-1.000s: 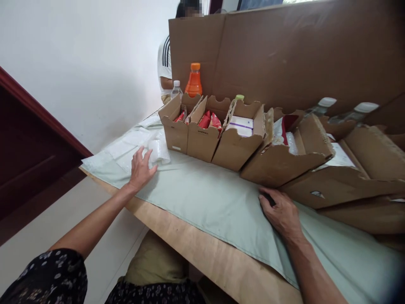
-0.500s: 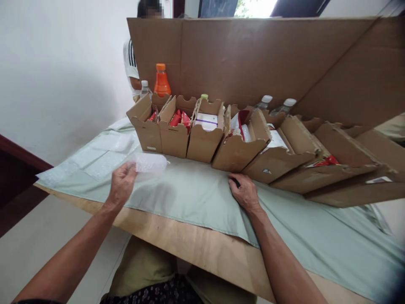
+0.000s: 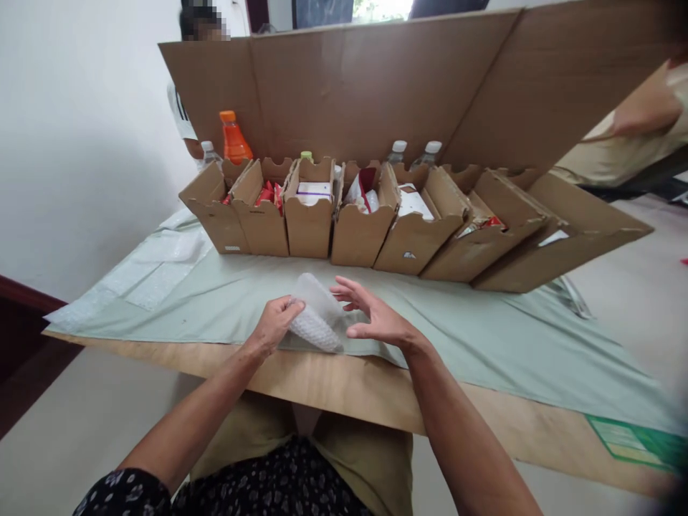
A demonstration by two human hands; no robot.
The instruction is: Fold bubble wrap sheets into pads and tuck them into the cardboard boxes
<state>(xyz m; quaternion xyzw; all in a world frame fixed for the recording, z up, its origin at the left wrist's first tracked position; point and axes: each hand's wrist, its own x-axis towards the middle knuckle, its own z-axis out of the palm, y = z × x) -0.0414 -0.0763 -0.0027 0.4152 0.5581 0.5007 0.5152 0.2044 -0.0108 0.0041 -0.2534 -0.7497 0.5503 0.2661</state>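
My left hand (image 3: 276, 322) pinches the edge of a bubble wrap piece (image 3: 318, 319), which is held tilted over the green cloth (image 3: 236, 308) near the table's front. Just to the right of the wrap is my right hand (image 3: 376, 315), its fingers spread and thumb apart, with nothing in it. Behind the hands stands a row of several cardboard boxes (image 3: 357, 242), holding red packets (image 3: 269, 193), a white box (image 3: 313, 192) and other items.
More bubble wrap sheets (image 3: 153, 276) lie at the left. An orange bottle (image 3: 235, 140) and clear bottles show behind the boxes, before a tall cardboard panel (image 3: 349, 86). One person is partly visible behind the panel; another's arm shows at right. A green sheet (image 3: 628, 438) lies at the front right.
The view has shifted right. My left hand has brought the bubble wrap right, toward the middle. My right hand has lifted off the cloth, moved beside the wrap and spread its fingers.
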